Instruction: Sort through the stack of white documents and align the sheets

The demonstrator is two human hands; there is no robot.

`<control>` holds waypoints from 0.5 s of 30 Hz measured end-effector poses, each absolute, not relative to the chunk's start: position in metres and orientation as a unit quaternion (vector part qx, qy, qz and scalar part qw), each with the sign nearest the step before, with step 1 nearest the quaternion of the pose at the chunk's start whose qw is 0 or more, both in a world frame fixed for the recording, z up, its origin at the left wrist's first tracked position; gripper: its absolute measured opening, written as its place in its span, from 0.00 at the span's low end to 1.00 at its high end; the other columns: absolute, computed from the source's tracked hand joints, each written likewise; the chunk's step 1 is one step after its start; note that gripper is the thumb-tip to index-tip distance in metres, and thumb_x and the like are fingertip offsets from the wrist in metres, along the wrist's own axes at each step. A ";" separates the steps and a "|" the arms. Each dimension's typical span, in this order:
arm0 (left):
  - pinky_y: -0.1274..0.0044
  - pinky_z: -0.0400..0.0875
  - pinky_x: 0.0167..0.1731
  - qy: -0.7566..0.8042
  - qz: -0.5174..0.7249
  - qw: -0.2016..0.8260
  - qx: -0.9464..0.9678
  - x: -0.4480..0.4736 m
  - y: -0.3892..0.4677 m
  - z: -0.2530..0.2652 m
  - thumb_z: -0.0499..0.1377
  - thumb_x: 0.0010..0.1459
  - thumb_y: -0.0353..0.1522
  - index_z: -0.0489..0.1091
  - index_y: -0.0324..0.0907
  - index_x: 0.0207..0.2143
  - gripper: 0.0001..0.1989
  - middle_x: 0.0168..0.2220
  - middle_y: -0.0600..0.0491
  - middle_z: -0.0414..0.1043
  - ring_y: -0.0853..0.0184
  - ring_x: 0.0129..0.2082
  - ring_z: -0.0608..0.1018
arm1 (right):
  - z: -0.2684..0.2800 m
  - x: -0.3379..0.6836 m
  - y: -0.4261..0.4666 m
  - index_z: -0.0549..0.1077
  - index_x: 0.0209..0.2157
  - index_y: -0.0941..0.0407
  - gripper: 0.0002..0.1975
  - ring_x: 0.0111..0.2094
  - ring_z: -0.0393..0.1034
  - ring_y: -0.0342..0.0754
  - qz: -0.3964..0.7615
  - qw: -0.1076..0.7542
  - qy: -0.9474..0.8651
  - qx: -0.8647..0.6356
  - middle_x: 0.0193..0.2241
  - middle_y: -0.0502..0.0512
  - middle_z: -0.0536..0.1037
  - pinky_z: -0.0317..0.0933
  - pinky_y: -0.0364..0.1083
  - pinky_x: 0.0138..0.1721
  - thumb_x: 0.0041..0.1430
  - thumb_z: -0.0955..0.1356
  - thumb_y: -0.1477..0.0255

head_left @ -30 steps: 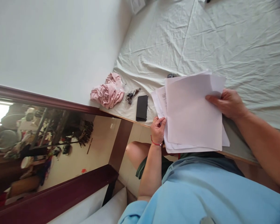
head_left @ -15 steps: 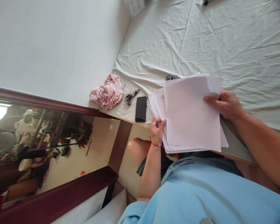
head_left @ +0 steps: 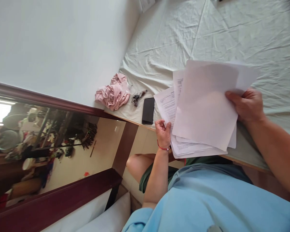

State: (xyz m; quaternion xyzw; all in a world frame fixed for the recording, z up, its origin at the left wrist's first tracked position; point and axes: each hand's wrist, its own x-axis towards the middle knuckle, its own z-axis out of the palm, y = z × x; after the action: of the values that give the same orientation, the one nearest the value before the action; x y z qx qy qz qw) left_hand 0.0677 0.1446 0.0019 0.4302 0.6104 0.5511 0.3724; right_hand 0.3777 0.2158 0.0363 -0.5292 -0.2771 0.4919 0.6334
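My right hand (head_left: 247,104) grips several sheets of paper (head_left: 205,103) by their right edge, thumb on top and fingers hidden beneath. The top sheet shows a blank face and is tilted. Under these lies a stack of printed papers (head_left: 165,104), fanned out at the left, with lines of small text. My left hand (head_left: 163,132), with a red string at the wrist, is closed at the left edge of that stack, thumb against the paper. Beside the papers a black phone (head_left: 148,111) lies on the cloth.
A bunch of keys (head_left: 137,97) and a crumpled pink cloth (head_left: 114,93) lie left of the phone, near the wall. A wrinkled pale sheet (head_left: 232,35) covers the surface. To the left, a dark red frame (head_left: 62,193) surrounds a mirror-like panel (head_left: 106,141).
My right hand has moved right and slightly up with its sheets, uncovering more printed text on the stack below. My left hand stays at the stack's left edge.
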 end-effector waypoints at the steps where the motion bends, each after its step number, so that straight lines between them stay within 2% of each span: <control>1: 0.75 0.76 0.44 0.605 0.552 0.377 0.432 0.068 0.145 0.002 0.73 0.54 0.54 0.63 0.47 0.49 0.32 0.37 0.56 0.72 0.68 0.39 0.80 | 0.037 0.379 0.217 0.80 0.26 0.56 0.22 0.25 0.71 0.43 0.496 0.638 -0.266 -0.525 0.26 0.50 0.81 0.70 0.44 0.28 0.30 0.86 0.61; 4: 0.71 0.78 0.48 0.586 0.556 0.391 0.442 0.070 0.145 0.002 0.71 0.57 0.53 0.59 0.51 0.59 0.36 0.43 0.53 0.74 0.65 0.44 0.83 | 0.037 0.381 0.218 0.82 0.27 0.55 0.25 0.26 0.73 0.45 0.518 0.634 -0.256 -0.514 0.28 0.52 0.83 0.72 0.47 0.30 0.27 0.87 0.60; 6: 0.70 0.78 0.51 0.585 0.555 0.382 0.451 0.071 0.145 0.002 0.70 0.58 0.53 0.60 0.51 0.62 0.37 0.47 0.50 0.75 0.63 0.47 0.83 | 0.037 0.382 0.217 0.82 0.27 0.55 0.25 0.25 0.74 0.46 0.530 0.627 -0.257 -0.510 0.29 0.53 0.83 0.73 0.47 0.30 0.26 0.87 0.60; 9: 0.70 0.77 0.52 0.596 0.531 0.363 0.480 0.069 0.145 0.005 0.68 0.60 0.52 0.72 0.48 0.54 0.26 0.47 0.49 0.78 0.62 0.48 0.82 | 0.036 0.383 0.217 0.83 0.27 0.55 0.26 0.26 0.75 0.46 0.537 0.626 -0.251 -0.507 0.28 0.53 0.84 0.73 0.47 0.30 0.24 0.88 0.60; 11: 0.70 0.76 0.51 0.603 0.511 0.351 0.502 0.067 0.144 0.007 0.68 0.62 0.49 0.78 0.45 0.47 0.20 0.44 0.49 0.79 0.62 0.45 0.81 | 0.036 0.383 0.217 0.84 0.28 0.55 0.27 0.26 0.75 0.46 0.540 0.628 -0.247 -0.504 0.29 0.53 0.84 0.74 0.46 0.31 0.23 0.88 0.59; 15: 0.71 0.76 0.46 0.604 0.502 0.345 0.515 0.066 0.144 0.011 0.68 0.62 0.46 0.84 0.44 0.42 0.16 0.37 0.50 0.77 0.64 0.40 0.80 | 0.034 0.384 0.217 0.84 0.27 0.54 0.25 0.25 0.74 0.45 0.534 0.623 -0.257 -0.510 0.29 0.53 0.84 0.72 0.47 0.29 0.25 0.88 0.59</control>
State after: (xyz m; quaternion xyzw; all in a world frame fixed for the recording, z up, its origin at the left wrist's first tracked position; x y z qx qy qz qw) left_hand 0.0663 0.1436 0.0109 0.5147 0.6039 0.5016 0.3446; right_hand 0.3836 0.2174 0.0343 -0.5105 -0.2572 0.5341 0.6229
